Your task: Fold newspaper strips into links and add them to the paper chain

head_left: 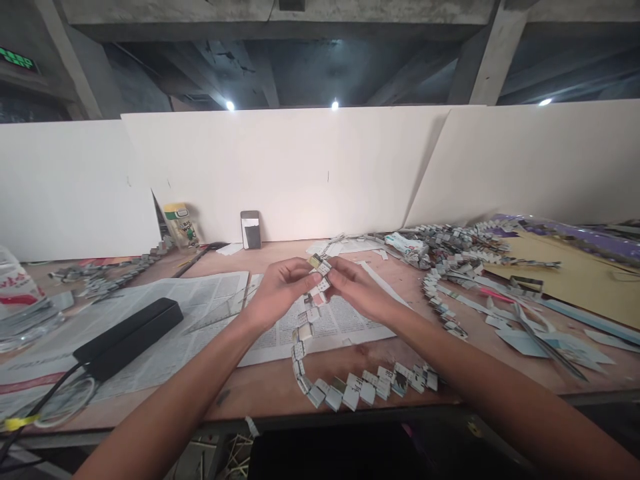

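Note:
A zigzag chain of folded printed paper (299,350) runs up from the table's front edge to my two hands. My left hand (285,287) pinches its upper end from the left, with the thumb on the folded links. From the right, my right hand (353,283) grips the same end, fingertips close to those of the left. The lower part of the chain curves and lies along the front edge, passing toward my right forearm. Newspaper sheets (350,327) lie beneath the hands. A clear ruler (220,312) rests left of my left hand.
At left lie a black power brick (130,337) with a cable and a plastic-wrapped bottle pack (23,300). A phone (251,230) and a jar (181,227) stand by the white partition (290,173). More paper chains (450,243), scissors (543,337) and paper strips cover the right side.

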`<state>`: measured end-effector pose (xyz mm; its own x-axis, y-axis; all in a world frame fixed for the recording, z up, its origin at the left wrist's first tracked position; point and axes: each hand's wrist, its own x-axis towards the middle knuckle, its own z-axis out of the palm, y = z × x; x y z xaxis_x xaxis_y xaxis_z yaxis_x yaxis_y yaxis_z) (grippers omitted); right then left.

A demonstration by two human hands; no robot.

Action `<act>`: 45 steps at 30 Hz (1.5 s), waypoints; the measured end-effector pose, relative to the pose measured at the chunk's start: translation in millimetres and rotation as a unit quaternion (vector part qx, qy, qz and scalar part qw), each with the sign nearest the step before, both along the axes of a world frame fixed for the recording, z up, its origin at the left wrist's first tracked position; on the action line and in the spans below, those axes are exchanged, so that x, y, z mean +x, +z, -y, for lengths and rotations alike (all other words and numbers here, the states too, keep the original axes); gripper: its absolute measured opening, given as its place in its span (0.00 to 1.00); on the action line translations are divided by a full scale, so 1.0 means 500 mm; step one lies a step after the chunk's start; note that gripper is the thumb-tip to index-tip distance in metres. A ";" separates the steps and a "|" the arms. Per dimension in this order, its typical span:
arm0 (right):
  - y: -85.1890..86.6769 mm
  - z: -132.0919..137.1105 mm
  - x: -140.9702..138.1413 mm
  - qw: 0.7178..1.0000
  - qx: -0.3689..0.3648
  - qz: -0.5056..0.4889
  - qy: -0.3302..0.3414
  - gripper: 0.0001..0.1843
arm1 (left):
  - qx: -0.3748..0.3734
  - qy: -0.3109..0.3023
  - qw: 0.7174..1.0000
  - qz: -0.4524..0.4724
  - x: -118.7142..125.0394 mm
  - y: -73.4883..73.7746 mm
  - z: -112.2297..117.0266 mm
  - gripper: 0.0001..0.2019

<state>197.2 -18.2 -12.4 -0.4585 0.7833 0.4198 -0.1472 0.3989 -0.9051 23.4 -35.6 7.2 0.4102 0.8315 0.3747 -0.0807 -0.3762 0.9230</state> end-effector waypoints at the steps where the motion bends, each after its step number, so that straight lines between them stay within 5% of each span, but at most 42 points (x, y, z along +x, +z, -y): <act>1: -0.002 0.002 -0.004 0.998 -0.034 -0.013 0.041 0.14 | 0.018 0.025 0.999 -0.008 0.000 0.000 0.000 0.09; 5: -0.007 0.015 -0.014 0.996 -0.049 -0.008 0.077 0.14 | 0.041 0.094 0.994 -0.031 0.000 0.001 0.001 0.09; 13: 0.013 0.038 -0.019 0.990 0.052 0.116 -0.053 0.13 | 0.029 0.056 0.998 0.018 0.007 0.003 0.000 0.12; 17: 0.011 0.035 -0.017 0.983 0.053 0.166 -0.050 0.14 | 0.018 0.085 0.996 0.025 0.006 -0.004 -0.009 0.10; 25: 0.014 0.039 -0.011 0.979 0.070 0.189 0.000 0.15 | -0.005 0.029 0.999 0.016 -0.005 -0.009 -0.019 0.12; 31: 0.005 0.039 -0.009 0.986 -0.004 0.164 0.004 0.16 | 0.023 0.048 0.998 -0.030 -0.008 -0.011 -0.023 0.13; 37: 0.002 0.042 -0.033 0.968 -0.207 -0.003 0.140 0.23 | -0.001 -0.017 0.999 -0.045 -0.006 -0.002 -0.002 0.12; 45: -0.003 0.041 -0.050 0.960 -0.233 -0.093 0.125 0.12 | -0.018 0.014 1.000 -0.003 -0.003 -0.020 -0.014 0.13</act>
